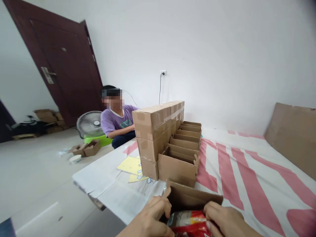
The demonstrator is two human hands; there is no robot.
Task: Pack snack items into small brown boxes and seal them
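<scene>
An open cardboard box (195, 194) lies at the bottom of the head view, its far flap standing up. Inside it sits a shiny red packet (192, 227) with pale and yellow patches. My left hand (153, 217) is curled over the box's left side, its fingertips beside the packet. From the other side, my right hand (223, 217) bends its fingers over the box's right edge, with fingertips against the packet. The lower parts of the box and both hands are cut off by the frame's edge.
A row of open cardboard boxes (177, 168) runs away from me, alongside a stack of taped cartons (158, 121). Yellow sheets (129, 165) lie left of the stack. Beyond the table, a person in a purple shirt (108, 121) crouches near a fan (90, 123).
</scene>
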